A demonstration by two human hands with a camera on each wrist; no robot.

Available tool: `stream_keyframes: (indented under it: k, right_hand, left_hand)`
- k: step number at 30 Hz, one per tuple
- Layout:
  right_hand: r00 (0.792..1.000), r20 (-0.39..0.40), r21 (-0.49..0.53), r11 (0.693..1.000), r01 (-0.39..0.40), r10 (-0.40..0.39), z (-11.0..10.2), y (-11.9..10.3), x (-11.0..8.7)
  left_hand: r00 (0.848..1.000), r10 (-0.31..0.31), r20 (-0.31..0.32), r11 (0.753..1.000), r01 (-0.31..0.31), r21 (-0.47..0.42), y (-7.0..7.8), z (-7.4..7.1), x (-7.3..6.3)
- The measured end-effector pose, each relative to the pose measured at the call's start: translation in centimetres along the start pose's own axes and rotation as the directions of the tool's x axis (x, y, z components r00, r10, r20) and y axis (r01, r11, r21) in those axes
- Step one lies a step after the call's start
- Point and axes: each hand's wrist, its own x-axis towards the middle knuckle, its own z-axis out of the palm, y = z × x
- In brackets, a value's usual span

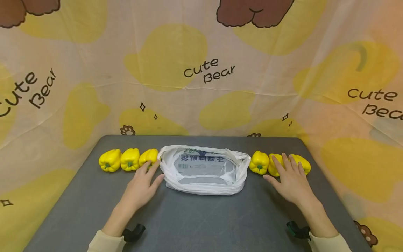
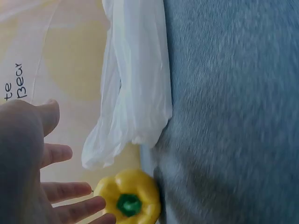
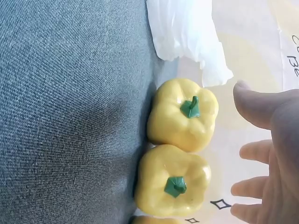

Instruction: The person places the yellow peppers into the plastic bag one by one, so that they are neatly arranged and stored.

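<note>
A white plastic bag (image 1: pixel 204 189) stands mid-table, its mouth spread wide and facing up. Three yellow bell peppers with green stems line up on its left, the closest one (image 1: pixel 148 156) beside the bag's edge. On its right sit three more, starting with a bell pepper (image 1: pixel 259 161) near the rim. My left hand (image 1: pixel 140 187) hovers with spread fingers in front of the closest left pepper, partly covering it. Fingers also spread, my right hand (image 1: pixel 293 184) is over the outer right peppers and partly hides them. In the right wrist view, a gap separates the fingers from the pepper (image 3: pixel 156 163).
The grey table (image 1: pixel 207 224) ends at a patterned cloth backdrop (image 1: pixel 176 59) behind and at both sides. Black wrist devices (image 1: pixel 134 233) show at both cuffs. Printed writing is visible inside the bag.
</note>
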Motion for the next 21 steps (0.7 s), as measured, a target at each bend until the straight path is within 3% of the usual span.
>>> stream_keyframes:
  k: [9, 16, 21]
  right_hand:
    - [1.000, 0.000, 0.010, 1.000, -0.008, 0.008, -0.5, 0.3, 0.2]
    - [1.000, -0.026, 0.025, 1.000, -0.003, 0.004, -1.0, 1.0, 0.3]
    - [1.000, -0.027, 0.032, 0.999, -0.013, 0.014, -1.1, 1.5, 0.4]
  left_hand:
    - [1.000, -0.021, -0.018, 0.989, 0.018, -0.148, 0.8, 1.7, 0.7]
    - [0.992, -0.100, 0.080, 0.974, 0.114, -0.197, 0.8, 2.3, 2.0]
    - [0.993, -0.088, 0.080, 0.955, 0.107, -0.276, 0.7, 3.0, 3.0]
